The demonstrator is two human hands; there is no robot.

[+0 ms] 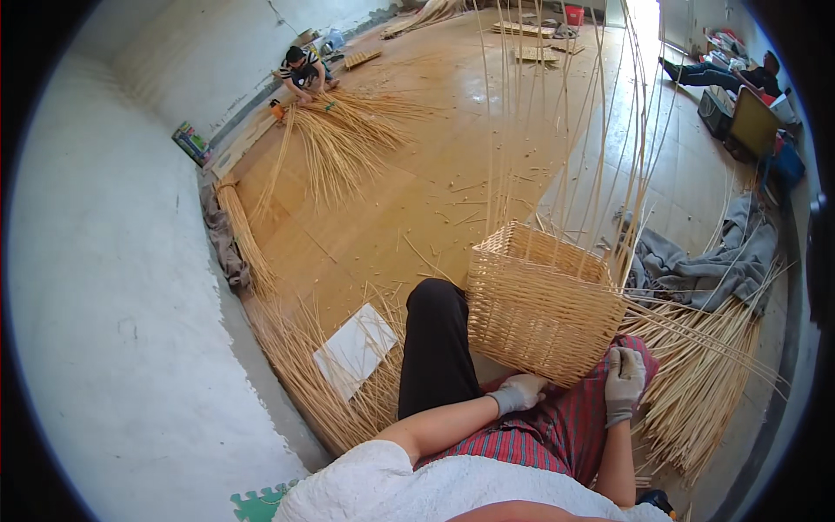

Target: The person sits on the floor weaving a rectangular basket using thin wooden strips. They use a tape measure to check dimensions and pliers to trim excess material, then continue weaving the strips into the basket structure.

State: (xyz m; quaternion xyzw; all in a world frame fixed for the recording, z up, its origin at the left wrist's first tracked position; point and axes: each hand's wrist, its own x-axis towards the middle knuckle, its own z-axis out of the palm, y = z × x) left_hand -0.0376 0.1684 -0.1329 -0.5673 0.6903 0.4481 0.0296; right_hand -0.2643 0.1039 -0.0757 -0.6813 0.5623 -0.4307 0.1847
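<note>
A half-woven wicker basket point(544, 309) rests tilted across my lap, with long upright canes point(600, 148) rising from its far rim. My left hand point(522, 392), in a pale work glove, is closed at the basket's lower edge, its fingertips partly hidden there. Just right of the basket, my right hand point(624, 383), gloved too, is curled closed above the red striped cloth point(557, 426) on my lap. What its fingers hold, if anything, I cannot make out. Several loose strands point(704, 335) stick out from the basket's right corner, above that hand.
Bundled canes point(704, 391) lie at my right beside a grey cloth point(704, 252). More canes and a white board point(355, 351) are at my left. Across the floor, a person point(306, 71) crouches over a spread cane bundle point(348, 130). Another person point(739, 78) sits far right.
</note>
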